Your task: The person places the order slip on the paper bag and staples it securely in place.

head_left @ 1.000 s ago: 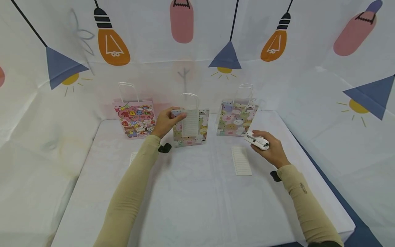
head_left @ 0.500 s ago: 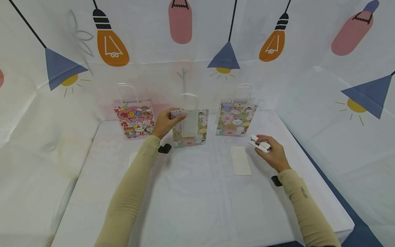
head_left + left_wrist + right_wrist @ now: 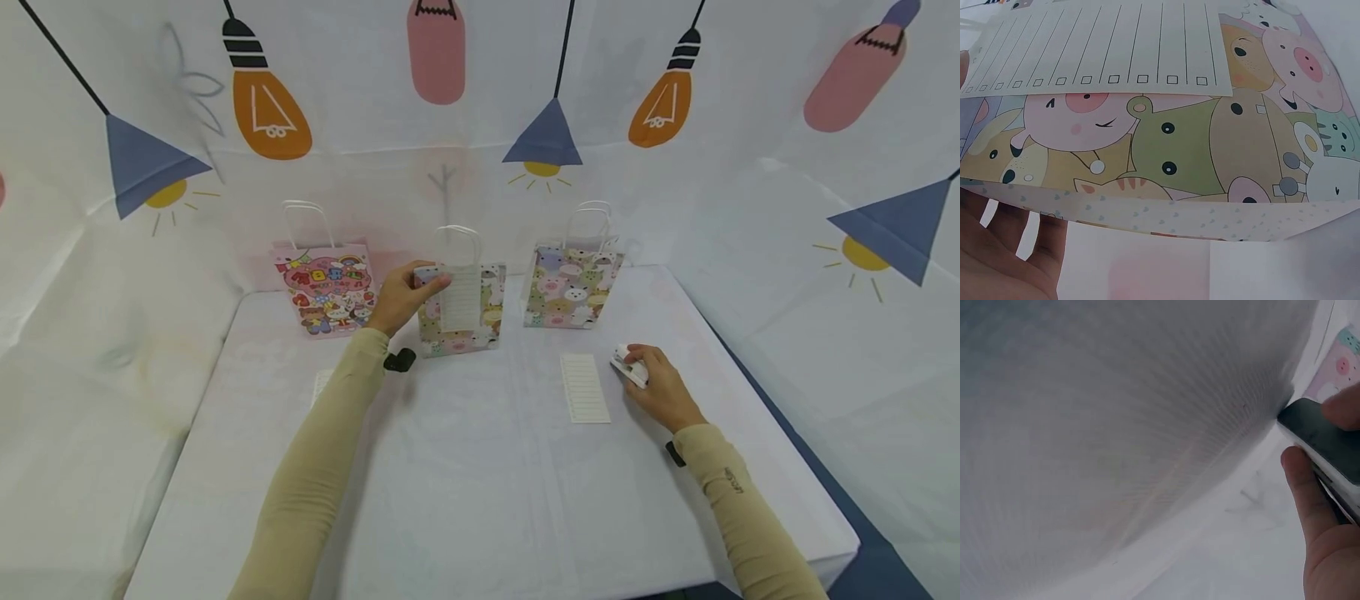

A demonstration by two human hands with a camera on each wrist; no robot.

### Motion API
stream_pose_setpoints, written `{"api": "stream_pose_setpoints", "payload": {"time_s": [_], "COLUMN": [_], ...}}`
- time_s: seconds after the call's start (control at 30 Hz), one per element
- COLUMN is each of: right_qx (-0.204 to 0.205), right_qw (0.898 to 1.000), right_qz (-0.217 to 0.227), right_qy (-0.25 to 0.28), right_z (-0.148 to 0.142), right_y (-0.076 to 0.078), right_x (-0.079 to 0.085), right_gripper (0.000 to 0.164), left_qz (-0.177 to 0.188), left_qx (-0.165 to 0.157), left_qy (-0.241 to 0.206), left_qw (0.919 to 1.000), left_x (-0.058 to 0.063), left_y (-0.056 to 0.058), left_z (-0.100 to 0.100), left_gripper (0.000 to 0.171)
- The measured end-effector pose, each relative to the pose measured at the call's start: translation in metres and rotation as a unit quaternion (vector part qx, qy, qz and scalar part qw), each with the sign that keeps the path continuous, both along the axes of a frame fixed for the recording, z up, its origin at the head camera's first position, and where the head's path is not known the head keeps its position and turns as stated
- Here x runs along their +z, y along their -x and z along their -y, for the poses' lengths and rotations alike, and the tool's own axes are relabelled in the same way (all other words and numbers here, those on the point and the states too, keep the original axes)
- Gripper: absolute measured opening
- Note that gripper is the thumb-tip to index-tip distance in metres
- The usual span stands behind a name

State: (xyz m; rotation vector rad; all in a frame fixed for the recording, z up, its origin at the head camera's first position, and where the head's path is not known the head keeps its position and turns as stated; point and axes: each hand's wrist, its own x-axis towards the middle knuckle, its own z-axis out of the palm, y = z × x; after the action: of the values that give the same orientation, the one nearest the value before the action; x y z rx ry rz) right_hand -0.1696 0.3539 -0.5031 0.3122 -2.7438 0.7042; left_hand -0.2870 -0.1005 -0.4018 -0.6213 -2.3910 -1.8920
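Note:
My left hand [image 3: 408, 298] pinches a narrow lined paper slip [image 3: 461, 302] against the top left edge of the middle animal-print paper gift bag [image 3: 491, 321], thumb in front. In the left wrist view the slip [image 3: 1110, 50] lies over the printed front, with its row of small checkboxes, and fingers [image 3: 1035, 250] reach behind the bag. My right hand [image 3: 663, 390] grips a white stapler [image 3: 627, 367] low over the table, right of a second lined slip [image 3: 585, 389]. In the right wrist view the stapler's dark base [image 3: 1325, 440] shows between thumb and fingers.
A pink cartoon-print gift bag [image 3: 328, 292] stands at the back left, another animal-print bag [image 3: 573, 287] at the back right. A further slip [image 3: 322, 382] is partly hidden behind my left forearm. The white-covered table [image 3: 480, 483] meets printed cloth walls [image 3: 360, 100].
My right hand has moved down and slightly right with the stapler, away from the right-hand bag and lower toward the table. The left hand, slip and middle bag have stayed in place.

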Motion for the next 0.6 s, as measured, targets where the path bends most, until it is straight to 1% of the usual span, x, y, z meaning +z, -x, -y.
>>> {"api": "stream_pose_setpoints", "payload": {"time_s": [0.03, 0.17, 0.33, 0.53, 0.6], "right_qx": [0.002, 0.011, 0.016, 0.021, 0.020], "right_qw": [1.000, 1.000, 0.999, 0.997, 0.997], "right_qz": [0.002, 0.003, 0.026, 0.049, 0.054], "right_qy": [-0.003, -0.016, -0.034, -0.047, -0.046], "right_z": [0.000, 0.000, -0.001, 0.002, 0.003], "right_y": [0.000, 0.000, -0.003, -0.006, -0.008], "right_x": [0.000, 0.000, 0.002, 0.005, 0.005], "right_gripper": [0.041, 0.040, 0.042, 0.041, 0.039], "left_qz": [-0.002, -0.001, 0.006, 0.017, 0.015], "left_qx": [0.000, 0.003, 0.003, 0.002, 0.006], "left_qy": [0.003, 0.006, 0.003, -0.009, -0.010], "left_qw": [1.0000, 1.0000, 1.0000, 0.9998, 0.9998], "left_x": [0.003, 0.005, 0.005, -0.012, -0.017], "left_y": [-0.002, -0.005, -0.005, 0.009, 0.012], "left_z": [0.000, -0.001, 0.000, 0.001, 0.001], "left_gripper": [0.034, 0.035, 0.034, 0.035, 0.036]}}
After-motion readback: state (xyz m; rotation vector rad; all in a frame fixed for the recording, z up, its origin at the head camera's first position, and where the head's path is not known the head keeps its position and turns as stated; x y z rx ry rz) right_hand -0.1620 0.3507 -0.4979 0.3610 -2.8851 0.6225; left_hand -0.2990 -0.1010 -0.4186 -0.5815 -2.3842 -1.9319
